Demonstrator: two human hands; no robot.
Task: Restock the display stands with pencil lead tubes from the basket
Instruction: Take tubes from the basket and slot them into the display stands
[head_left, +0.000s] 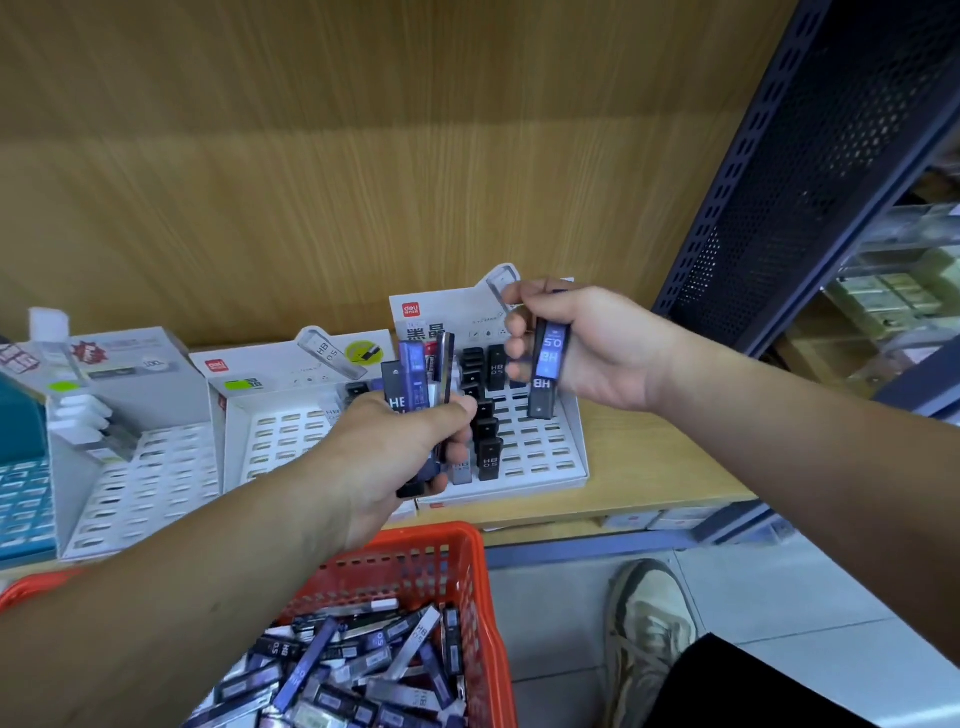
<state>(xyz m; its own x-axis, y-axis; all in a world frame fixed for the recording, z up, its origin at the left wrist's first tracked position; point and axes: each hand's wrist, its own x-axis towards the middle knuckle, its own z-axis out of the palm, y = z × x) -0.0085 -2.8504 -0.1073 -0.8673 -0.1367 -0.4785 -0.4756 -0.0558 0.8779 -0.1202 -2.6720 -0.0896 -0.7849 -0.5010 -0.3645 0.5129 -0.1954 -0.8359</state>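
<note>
Pinching an HB 0.5 lead tube near-vertical, label inverted, the right hand hovered over the centre display stand. The left hand curled its fingers round several upright tubes.

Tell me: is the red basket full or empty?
Far from empty: the red basket holds a loose pile of lead tubes.

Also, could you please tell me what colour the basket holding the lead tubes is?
The basket is orange-red, seen best in the head view.

Glossy plastic lead tubes, red plastic basket, matt wood-grain shelf, white card stands.
</note>
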